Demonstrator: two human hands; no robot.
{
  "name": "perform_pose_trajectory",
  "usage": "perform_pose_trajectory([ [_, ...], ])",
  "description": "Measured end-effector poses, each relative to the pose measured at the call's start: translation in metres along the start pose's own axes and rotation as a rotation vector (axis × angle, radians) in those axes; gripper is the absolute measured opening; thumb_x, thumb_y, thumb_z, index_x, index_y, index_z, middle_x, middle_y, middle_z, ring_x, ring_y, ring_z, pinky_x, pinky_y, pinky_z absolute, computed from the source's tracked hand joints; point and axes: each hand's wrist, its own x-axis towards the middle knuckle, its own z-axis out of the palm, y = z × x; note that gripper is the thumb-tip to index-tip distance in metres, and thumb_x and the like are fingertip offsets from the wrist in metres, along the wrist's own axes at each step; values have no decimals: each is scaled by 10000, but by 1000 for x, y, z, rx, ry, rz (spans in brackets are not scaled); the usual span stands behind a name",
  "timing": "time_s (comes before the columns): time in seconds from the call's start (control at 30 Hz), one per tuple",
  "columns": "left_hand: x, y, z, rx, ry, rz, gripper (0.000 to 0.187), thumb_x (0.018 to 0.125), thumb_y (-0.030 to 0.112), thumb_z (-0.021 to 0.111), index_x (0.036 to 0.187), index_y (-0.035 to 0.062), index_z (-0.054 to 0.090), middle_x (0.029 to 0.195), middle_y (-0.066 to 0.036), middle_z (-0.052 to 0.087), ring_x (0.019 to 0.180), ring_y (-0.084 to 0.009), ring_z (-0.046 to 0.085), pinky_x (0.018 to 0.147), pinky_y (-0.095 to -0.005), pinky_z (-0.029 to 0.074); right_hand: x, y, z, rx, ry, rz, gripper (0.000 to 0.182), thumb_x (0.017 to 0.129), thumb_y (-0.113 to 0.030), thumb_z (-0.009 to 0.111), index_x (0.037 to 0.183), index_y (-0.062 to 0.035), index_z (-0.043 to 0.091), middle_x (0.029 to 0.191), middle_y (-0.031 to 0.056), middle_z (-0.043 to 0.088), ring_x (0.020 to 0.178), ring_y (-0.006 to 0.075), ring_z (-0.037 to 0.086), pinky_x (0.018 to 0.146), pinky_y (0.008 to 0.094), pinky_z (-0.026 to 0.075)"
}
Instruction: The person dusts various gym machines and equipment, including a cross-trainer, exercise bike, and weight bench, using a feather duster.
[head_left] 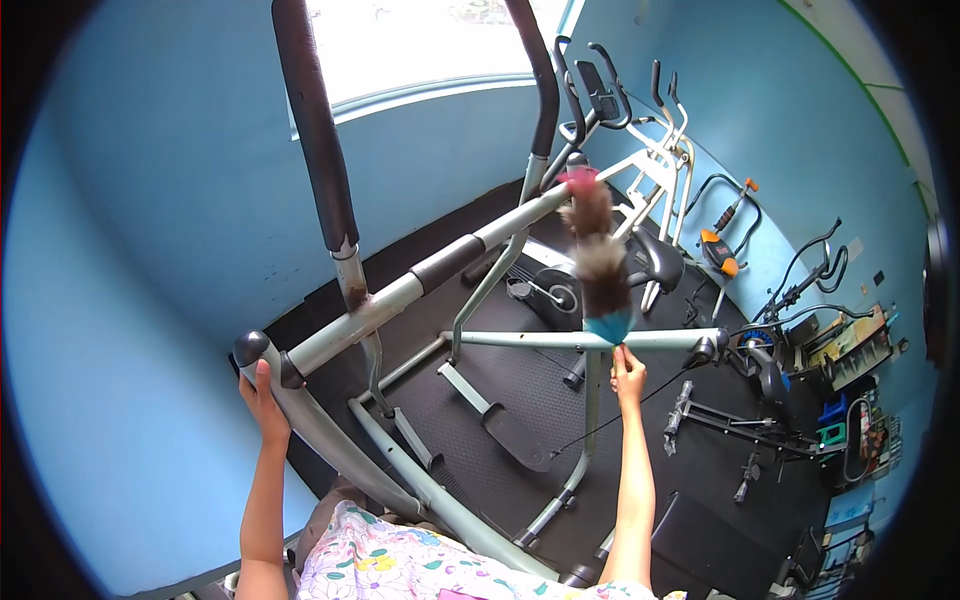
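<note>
up close: one hand steadies the frame, the other runs a duster along it

evidently the person stands right against a grey-green tubular steel exercise machine (400,300), looking down over its bars to the black rubber floor mat (520,390). the left hand (262,395) reaches up and out, the arm nearly straight, and wraps its fingers around the end of the sloping side rail just below the black rounded end cap (249,347); the grip looks closed on the tube, probably to keep the frame from swinging. the right hand (628,375) is raised at about the same height, arm extended forward, fingers pinched shut around the handle of a brown and pink feather duster with a blue collar (596,262). the duster points upward and away from the hand, its feathers lying across the diagonal bar with the black foam sleeve (447,262), and its blue collar sits right at the horizontal crossbar (540,340). holding it by the very end seems to give reach over the upper bars.

two tall black padded uprights (315,130) rise on either side of the view. further exercise bikes (640,120) stand along the blue wall (140,200) on the right, well apart from both hands.
</note>
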Motion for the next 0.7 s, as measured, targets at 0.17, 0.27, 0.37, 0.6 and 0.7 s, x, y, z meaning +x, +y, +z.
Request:
perform_pose_trajectory([
  [0.17, 3, -3, -2, -10, -31, 26, 473, 840, 457, 529, 1011, 23, 452, 788, -86, 537, 572, -174, 568, 517, -295, 495, -2, -28, -21, -161, 50, -27, 380, 837, -332, 602, 1079, -39, 613, 476, -14, 458, 356, 48, 391, 322, 216, 299],
  [0.27, 1, 1, 1, -17, 5, 18, 488, 825, 476, 544, 1006, 30, 470, 753, -74, 535, 572, -168, 571, 521, -285, 478, 2, -47, -49, -408, -18, -223, 351, 814, -245, 627, 1053, 12, 604, 770, 116, 669, 605, 76, 572, 570, 240, 465],
  [0.37, 1, 3, 2, -24, -8, 32, 487, 824, 474, 546, 1010, 30, 468, 753, -74, 535, 572, -170, 571, 522, -286, 479, -1, -72, -67, -464, -112, -238, 323, 806, -210, 635, 1060, -12, 607, 886, 133, 667, 741, 89, 611, 657, 249, 480],
  [0.6, 3, -4, -4, -33, -17, 3, 479, 826, 464, 548, 1019, 35, 459, 762, -77, 533, 572, -173, 570, 521, -291, 489, 9, -82, -75, -454, -75, -366, 301, 820, -225, 630, 1048, -28, 626, 637, 21, 607, 520, 27, 479, 466, 207, 382],
  [0.7, 3, -4, -6, -38, -16, -2, 470, 826, 455, 553, 1022, 38, 458, 768, -74, 528, 585, -169, 567, 532, -290, 486, 1, -104, -75, -550, -124, -374, 301, 815, -202, 629, 1048, -13, 615, 881, 142, 666, 690, 87, 597, 645, 236, 467],
])
